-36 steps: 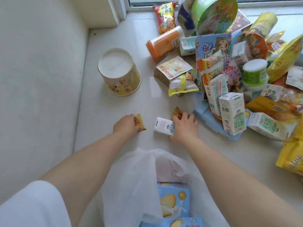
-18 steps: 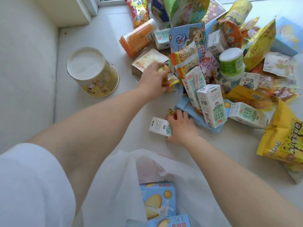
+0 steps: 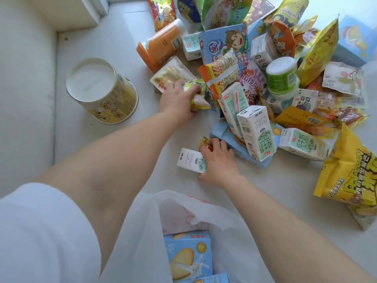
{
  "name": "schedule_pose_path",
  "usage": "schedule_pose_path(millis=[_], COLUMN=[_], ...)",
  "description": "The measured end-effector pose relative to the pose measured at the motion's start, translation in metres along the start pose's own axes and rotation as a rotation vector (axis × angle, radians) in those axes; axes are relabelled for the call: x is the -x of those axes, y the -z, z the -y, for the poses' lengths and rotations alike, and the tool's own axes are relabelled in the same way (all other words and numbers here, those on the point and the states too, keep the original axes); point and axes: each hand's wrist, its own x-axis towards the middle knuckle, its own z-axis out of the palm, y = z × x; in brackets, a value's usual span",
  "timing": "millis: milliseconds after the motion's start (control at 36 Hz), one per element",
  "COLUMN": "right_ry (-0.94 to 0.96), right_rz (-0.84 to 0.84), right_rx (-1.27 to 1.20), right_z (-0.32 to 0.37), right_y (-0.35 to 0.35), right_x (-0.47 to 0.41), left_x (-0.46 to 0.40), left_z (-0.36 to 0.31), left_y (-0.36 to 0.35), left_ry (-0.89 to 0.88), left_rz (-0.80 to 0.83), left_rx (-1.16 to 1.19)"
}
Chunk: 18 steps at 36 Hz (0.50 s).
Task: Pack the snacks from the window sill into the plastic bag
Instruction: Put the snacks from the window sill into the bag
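White window sill (image 3: 114,152). Snack pile (image 3: 265,82) at 1–3 o'clock. Left hand (image 3: 177,101) clutches yellow-green packets (image 3: 199,97) at pile edge. Right hand (image 3: 219,160) closed over small milk carton (image 3: 189,160), apparently pinching candy (image 3: 205,142) too. Plastic bag (image 3: 183,211) at 6 o'clock, mouth open.

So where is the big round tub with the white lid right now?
In the head view the round tub stands alone on the sill's left, near the wall, apart from the snack pile and left of the left hand.
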Motion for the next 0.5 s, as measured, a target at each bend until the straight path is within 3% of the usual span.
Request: schedule_pose_path(millis=[139, 306, 500], right_ry=[-0.037, -0.133, -0.294], right_rz=[0.026, 0.102, 0.046], right_rx=[0.006, -0.043, -0.384], right_z=[0.005, 0.008, -0.007], right_y=[0.002, 0.008, 0.020], right_x=[0.004, 0.023, 0.068], left_x=[0.017, 0.045, 0.108], left_z=[0.012, 0.018, 0.021], left_y=[0.011, 0.029, 0.053], left_ry=[-0.064, 0.005, 0.215], left_rz=[-0.022, 0.041, -0.164], left_rx=[-0.011, 0.021, 0.396])
